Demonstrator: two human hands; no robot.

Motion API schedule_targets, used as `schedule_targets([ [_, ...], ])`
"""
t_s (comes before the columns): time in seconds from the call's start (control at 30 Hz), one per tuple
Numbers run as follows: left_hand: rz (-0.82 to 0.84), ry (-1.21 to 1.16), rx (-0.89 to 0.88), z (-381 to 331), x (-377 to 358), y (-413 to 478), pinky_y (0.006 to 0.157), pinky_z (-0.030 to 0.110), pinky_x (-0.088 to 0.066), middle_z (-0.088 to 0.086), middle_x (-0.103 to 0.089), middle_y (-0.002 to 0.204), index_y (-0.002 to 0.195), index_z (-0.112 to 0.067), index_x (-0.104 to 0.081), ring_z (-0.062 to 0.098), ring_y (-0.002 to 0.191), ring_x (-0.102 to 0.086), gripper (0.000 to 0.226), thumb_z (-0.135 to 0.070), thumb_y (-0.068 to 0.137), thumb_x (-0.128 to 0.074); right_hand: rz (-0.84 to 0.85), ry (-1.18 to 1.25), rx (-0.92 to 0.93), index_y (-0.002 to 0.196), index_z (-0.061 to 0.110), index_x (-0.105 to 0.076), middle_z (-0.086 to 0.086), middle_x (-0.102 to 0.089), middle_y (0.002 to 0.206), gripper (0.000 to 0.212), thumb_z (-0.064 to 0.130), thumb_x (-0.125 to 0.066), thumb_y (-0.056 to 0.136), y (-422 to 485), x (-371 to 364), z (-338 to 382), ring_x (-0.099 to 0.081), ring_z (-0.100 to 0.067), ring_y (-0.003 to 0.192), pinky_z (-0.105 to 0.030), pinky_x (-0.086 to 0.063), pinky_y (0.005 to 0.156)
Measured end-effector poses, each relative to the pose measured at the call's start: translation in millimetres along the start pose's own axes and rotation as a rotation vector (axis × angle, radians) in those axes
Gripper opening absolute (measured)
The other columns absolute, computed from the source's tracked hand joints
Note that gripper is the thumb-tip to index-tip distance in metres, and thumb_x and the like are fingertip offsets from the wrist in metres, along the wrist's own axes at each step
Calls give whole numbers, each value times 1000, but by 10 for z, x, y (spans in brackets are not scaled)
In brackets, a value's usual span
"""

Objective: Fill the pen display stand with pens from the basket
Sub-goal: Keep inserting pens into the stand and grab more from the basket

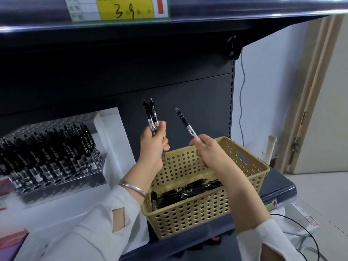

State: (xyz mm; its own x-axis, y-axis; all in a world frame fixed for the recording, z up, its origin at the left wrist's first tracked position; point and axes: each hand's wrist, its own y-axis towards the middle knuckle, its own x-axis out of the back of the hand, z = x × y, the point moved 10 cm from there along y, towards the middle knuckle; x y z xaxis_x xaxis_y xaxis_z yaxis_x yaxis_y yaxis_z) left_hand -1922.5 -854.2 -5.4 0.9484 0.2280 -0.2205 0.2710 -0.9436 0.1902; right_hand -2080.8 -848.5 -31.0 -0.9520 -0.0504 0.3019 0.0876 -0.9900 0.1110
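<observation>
Above the yellow basket (188,213), my left hand (153,144) was curled round two black pens (151,113) held nearly upright. My right hand (206,149) pinched a single pen (185,122) by its lower end, its long axis leaning up and to the left. The pen display stand (66,183) stood off to my left, apart from the basket and nearer my left hand, while more pens (190,187) lay flat in the basket below my wrists.
</observation>
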Motion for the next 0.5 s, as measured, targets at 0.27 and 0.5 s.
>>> schedule_targets([
  [0.27,31,43,49,22,-21,-131,39,21,-25,-3,-40,52,81,-16,-59,7,38,-31,10,-21,90,-60,163,126,51,91,12,-58,1,-55,70,25,23,-37,101,-48,-425,228,-49,-10,62,-22,-38,57],
  [0.5,98,13,12,-180,129,-291,36,17,-25,-2,-71,75,86,-13,-65,5,37,-31,10,-15,91,-57,280,100,106,87,9,-61,-1,-61,66,28,24,-42,100,-161,-616,409,-54,-13,64,-25,-44,62],
])
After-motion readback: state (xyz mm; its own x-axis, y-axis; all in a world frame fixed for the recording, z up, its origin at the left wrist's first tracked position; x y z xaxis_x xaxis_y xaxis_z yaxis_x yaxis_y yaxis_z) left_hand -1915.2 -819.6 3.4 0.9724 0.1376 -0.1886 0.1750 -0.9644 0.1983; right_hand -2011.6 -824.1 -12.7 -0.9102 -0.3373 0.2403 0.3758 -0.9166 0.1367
